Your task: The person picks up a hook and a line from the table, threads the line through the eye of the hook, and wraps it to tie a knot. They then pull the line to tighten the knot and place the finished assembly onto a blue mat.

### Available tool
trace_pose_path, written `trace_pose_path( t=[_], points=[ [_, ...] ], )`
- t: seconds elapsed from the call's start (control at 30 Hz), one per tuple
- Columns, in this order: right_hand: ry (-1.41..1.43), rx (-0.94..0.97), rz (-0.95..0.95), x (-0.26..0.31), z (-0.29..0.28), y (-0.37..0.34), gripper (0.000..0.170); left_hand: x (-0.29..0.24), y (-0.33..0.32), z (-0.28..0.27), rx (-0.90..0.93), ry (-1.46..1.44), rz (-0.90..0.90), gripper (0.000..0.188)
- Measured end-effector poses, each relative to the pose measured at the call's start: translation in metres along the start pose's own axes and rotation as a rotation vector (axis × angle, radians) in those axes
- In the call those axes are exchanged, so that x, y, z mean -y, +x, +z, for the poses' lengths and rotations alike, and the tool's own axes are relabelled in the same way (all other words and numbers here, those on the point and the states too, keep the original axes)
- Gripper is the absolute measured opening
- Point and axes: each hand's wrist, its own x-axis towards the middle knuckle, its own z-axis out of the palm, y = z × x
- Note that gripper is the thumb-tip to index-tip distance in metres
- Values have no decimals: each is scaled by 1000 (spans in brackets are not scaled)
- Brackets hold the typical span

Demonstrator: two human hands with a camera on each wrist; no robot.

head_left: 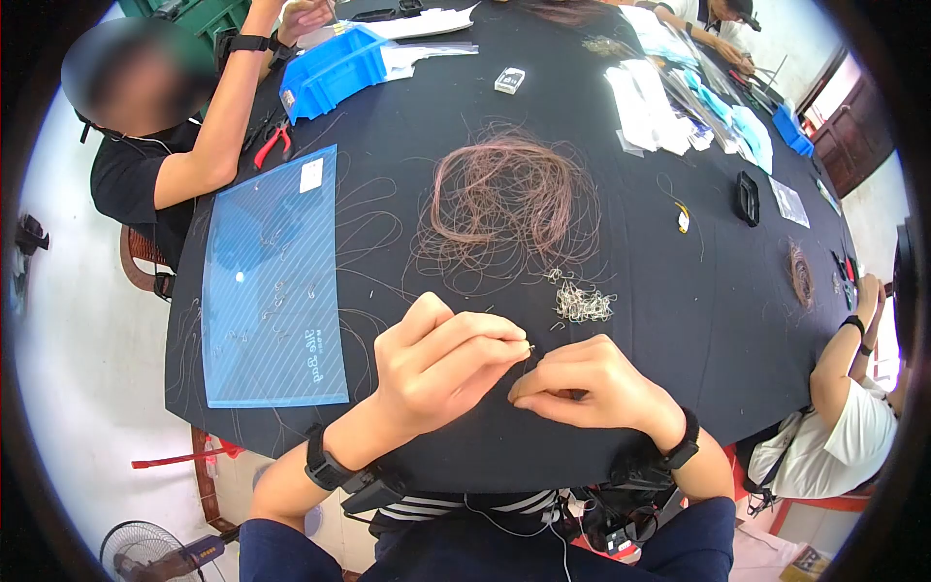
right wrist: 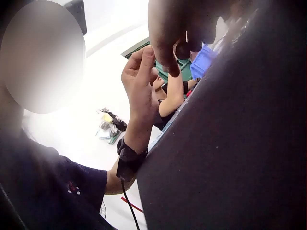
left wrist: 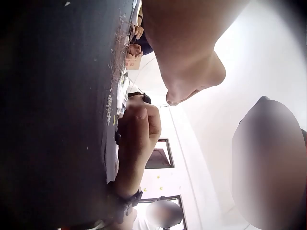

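Note:
My left hand (head_left: 427,369) pinches a tiny metal fish hook (head_left: 530,347) between thumb and fingertips, above the near part of the black table. In the left wrist view the hook (left wrist: 164,105) pokes out from those fingertips. Close by on the right, my right hand (head_left: 592,386) has its thumb and curled fingers together on a thin line, mostly hidden by the fingers. Just beyond the hands lies a pile of small hooks (head_left: 582,303), silvery and gold. Behind the pile spreads a loose tangle of reddish-brown line (head_left: 514,199).
A blue file bag (head_left: 272,291) lies to the left, with loose strands around it. Beyond it are red-handled pliers (head_left: 273,145) and a blue bin (head_left: 335,73). White packets (head_left: 650,107) and a black tray (head_left: 747,199) stand right. Other people sit around the table.

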Motion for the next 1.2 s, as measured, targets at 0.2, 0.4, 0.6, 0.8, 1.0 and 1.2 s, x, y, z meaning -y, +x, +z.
trace_pose_path(
  t=[0.2,0.4,0.6,0.8,1.0,1.2],
  points=[
    [-1,-27,-130,7,-4,2,8,1,2,2,12,36,34,18],
    [49,-171,-123,5,-10,-1,11,0,-1,5,110,28,70,16],
    [-8,-370,126,4,-10,0,6,-4,-4,8,146,-126,138,14],
    [13,-150,185,-6,-2,2,5,-4,-2,2,77,-142,66,17],
    [78,-8,113,2,1,1,4,0,3,-1,-22,8,24,15],
    [92,-10,11,7,-5,-1,6,1,2,2,53,78,57,17]
  ],
)
